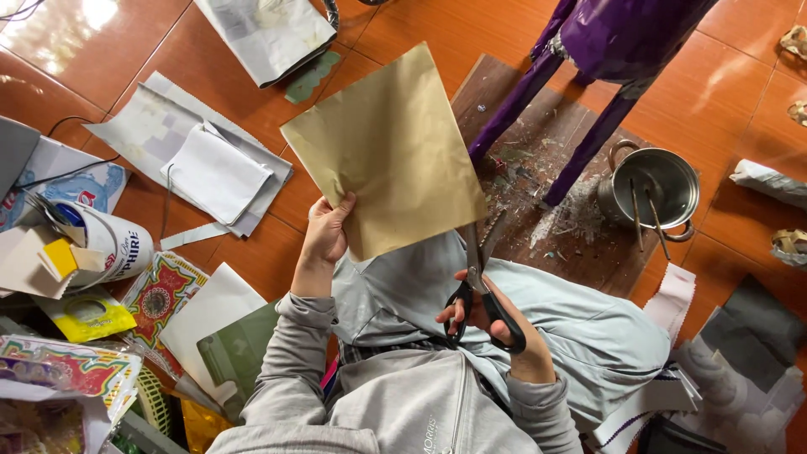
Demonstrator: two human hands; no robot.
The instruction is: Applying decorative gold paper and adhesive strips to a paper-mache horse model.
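Observation:
My left hand [328,231] pinches the lower left edge of a large gold-brown paper sheet [391,147], holding it up over my lap. My right hand [483,324] grips black-handled scissors [481,286], fingers through the loops. The blades point up and meet the sheet's bottom right edge, slightly parted. Grey sleeves cover both forearms, and light grey trousers lie below the sheet.
Purple stool legs [538,84] stand on a dark board [521,176] beside a metal pot [656,189] holding sticks. White paper bags [210,164], a printed tub [109,240], patterned papers [160,294] and scraps litter the orange tiled floor [126,50] at left. Paper rolls [769,181] lie at right.

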